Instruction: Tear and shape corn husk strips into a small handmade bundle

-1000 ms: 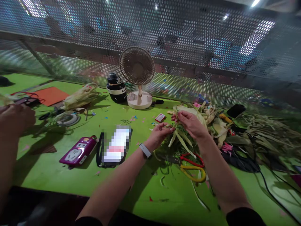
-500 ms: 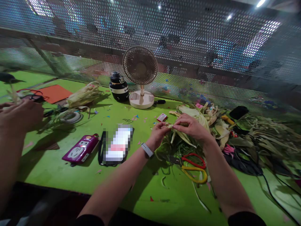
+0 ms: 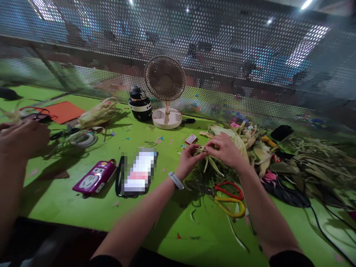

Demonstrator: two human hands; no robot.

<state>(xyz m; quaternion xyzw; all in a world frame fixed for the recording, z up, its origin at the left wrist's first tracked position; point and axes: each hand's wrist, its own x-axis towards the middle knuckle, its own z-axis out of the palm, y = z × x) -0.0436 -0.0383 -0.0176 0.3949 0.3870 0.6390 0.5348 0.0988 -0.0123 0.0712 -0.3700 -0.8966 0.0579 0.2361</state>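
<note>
Between my two hands is a small pale green piece of corn husk (image 3: 202, 149), bent or looped, with strips hanging below it. My left hand (image 3: 189, 160), with a white band at the wrist, pinches its left side. The fingers of my right hand (image 3: 224, 149) close on its right side, close to the left fingertips. Just behind and under the hands lies a heap of husks (image 3: 236, 139). Scissors with one red and one yellow handle (image 3: 229, 198) lie below my right hand, their blades partly covered by green strands.
A phone (image 3: 140, 172) and a purple power strip (image 3: 94, 178) lie to the left. Behind stand a fan (image 3: 165, 78) and a black bottle (image 3: 139, 105). A small red-and-white box (image 3: 191, 139) lies beyond my hands. At far left, another person's hand (image 3: 26, 137) holds husk.
My left hand has turned and its fingers have opened up around the husk, which now shows a loop. The hanging strips have shifted slightly. The scissors lie where they were.
</note>
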